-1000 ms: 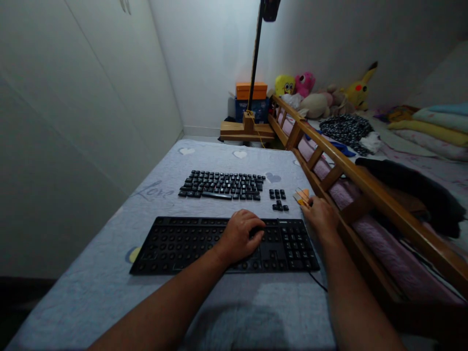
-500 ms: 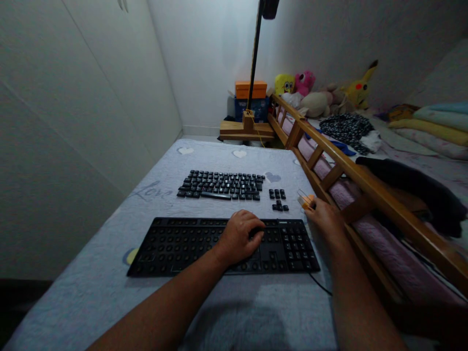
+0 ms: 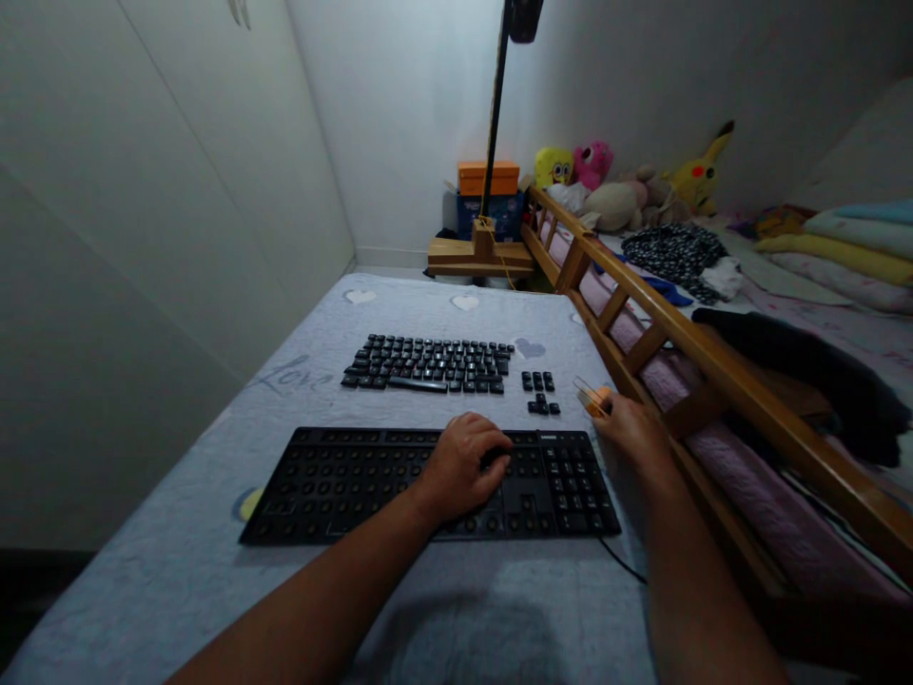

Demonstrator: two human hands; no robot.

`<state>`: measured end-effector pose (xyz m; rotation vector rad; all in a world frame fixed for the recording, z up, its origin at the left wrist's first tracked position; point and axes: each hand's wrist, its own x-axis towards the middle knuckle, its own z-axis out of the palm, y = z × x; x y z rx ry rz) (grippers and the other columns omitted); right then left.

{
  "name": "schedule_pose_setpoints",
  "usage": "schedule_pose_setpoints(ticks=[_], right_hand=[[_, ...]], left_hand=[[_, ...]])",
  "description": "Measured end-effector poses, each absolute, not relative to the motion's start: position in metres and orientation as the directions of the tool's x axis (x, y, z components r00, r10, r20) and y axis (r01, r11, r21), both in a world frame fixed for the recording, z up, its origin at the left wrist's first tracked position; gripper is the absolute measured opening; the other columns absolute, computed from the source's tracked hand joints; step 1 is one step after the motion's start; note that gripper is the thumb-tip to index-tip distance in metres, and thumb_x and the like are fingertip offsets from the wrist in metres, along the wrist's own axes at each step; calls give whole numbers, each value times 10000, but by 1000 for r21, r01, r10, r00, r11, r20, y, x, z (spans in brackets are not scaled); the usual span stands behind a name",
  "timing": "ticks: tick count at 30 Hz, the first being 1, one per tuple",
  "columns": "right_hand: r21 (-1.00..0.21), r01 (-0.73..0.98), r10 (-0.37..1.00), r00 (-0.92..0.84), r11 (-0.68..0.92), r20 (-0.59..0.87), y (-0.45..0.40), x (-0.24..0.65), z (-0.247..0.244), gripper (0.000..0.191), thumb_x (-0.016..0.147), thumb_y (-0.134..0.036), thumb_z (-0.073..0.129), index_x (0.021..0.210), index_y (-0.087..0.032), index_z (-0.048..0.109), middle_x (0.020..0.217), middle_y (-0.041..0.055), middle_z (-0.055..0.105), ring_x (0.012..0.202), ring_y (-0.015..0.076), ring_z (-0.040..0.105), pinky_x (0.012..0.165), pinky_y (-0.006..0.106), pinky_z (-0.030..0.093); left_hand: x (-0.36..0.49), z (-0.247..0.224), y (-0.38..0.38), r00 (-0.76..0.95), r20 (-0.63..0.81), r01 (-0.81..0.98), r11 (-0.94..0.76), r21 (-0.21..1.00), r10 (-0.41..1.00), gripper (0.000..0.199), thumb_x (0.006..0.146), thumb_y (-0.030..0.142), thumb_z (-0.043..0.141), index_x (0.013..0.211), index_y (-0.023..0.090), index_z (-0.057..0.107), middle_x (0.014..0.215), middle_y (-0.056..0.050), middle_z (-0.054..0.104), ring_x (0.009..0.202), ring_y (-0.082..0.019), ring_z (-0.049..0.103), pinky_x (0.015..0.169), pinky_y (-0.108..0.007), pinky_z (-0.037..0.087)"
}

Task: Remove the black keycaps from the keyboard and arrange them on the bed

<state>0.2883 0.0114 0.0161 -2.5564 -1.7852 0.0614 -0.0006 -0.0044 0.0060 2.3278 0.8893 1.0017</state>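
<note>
A black keyboard (image 3: 335,480) lies across the bed cover in front of me; small bare round posts show over its main section, while its number pad (image 3: 574,476) carries keycaps. My left hand (image 3: 467,466) rests over the keyboard's right-middle part, fingers curved, with a gap between thumb and forefinger. At the keyboard's upper right, my right hand (image 3: 631,433) is closed around an orange-handled keycap puller (image 3: 593,400), its wire loops pointing up and left. Beyond the keyboard, removed black keycaps (image 3: 428,362) lie in rows, and a smaller keycap group (image 3: 538,382) sits to their right.
A wooden bed rail (image 3: 663,314) runs along the right, close to my right arm. Behind it are clothes and plush toys (image 3: 613,200). The keyboard's cable (image 3: 624,561) trails off at lower right. A wooden stand (image 3: 477,252) with a pole is past the cover's far edge.
The view has shifted slightly. My right hand and the keycap puller have moved a little left and toward me; my left hand stays on the keyboard.
</note>
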Motion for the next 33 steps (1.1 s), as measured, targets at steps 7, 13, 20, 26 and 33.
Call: schedule_pose_setpoints(ticks=[7,13,20,26,33], right_hand=[[-37,939,940,341,-342,-31,14,282,16,248,806,-212,592,1027,-200,704,959,154,741,868,287,697,683,327,429],[-105,944,950,312,-311,-9,18,292,11,262,737,-176,634,987,-207,703,917,124,741,864,267,682,661,299,405],[-264,929,962,272,-260,11,19,304,10,223,681,-153,625,887,-183,706,790,53,723,722,204,647,576,251,363],[-388,898,967,248,-206,59,19,310,8,165,707,-207,611,845,-164,690,752,41,704,685,200,650,552,245,383],[-379,901,960,264,-212,90,42,302,17,211,699,-211,624,889,-160,702,776,46,707,699,202,645,556,250,375]], left_hand=[[-1,5,-4,537,465,387,-695,605,704,129,812,166,611,905,194,696,895,-60,704,901,-220,610,858,-391,474],[-1,5,-4,552,453,405,-700,589,700,132,808,161,607,900,185,699,895,-67,707,901,-223,610,857,-391,475],[-1,6,-3,553,465,401,-710,579,691,120,809,163,607,887,188,694,874,-59,704,883,-216,612,842,-378,477],[-1,6,-4,549,470,398,-711,580,691,122,810,161,608,889,185,698,875,-62,705,881,-216,613,843,-377,477],[-1,7,-4,553,465,399,-710,580,691,122,809,165,612,890,163,703,881,-77,706,882,-225,609,844,-391,475]])
